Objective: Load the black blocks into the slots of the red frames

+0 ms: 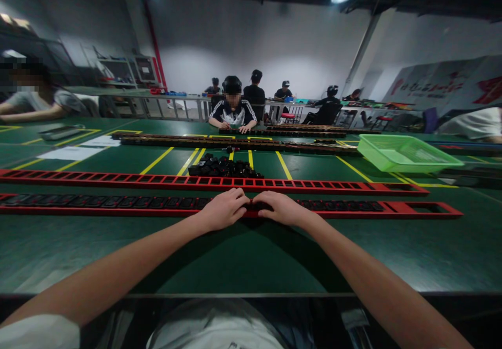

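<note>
Both hands meet at the middle of the near red slotted frame (345, 214), which is long and lies across the green table. My left hand (225, 209) bends its fingers and thumb over the frame's slots from the left. Facing it, my right hand (280, 207) curls its fingertips down at the same spot, a small gap apart. Whatever lies under the fingertips is hidden. Black square parts (149, 202) fill the slots on either side of the hands. A pile of loose black parts (223, 167) sits beyond the frames.
Just behind lies a second red frame (117, 179) with open slots. A green plastic basket (408, 153) stands at the right, white papers (74, 153) at the left. Long dark strips (243, 142) run across the table before a seated person (232, 111). Other people sit farther back.
</note>
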Motion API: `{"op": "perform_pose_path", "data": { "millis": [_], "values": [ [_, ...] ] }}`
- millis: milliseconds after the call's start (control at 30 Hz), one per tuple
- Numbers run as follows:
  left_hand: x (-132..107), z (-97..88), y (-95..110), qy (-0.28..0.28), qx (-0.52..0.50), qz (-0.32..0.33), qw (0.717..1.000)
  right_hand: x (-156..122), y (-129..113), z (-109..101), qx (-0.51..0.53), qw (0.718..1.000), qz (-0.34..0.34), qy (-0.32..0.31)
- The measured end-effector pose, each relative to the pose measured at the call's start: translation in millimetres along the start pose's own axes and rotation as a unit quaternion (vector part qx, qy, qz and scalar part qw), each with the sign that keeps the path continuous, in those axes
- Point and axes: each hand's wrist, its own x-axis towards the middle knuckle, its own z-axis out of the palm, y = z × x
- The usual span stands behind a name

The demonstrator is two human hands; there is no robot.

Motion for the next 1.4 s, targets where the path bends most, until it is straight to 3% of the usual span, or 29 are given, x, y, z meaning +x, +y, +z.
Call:
{"op": "perform_pose_path", "data": {
  "millis": [1400],
  "values": [
    [-0.2,-0.8,1.0,0.003,0.006,0.0,1.0,4.8,0.1,2.1,-0.026,0.998,0.053,0.011]
  ]
}}
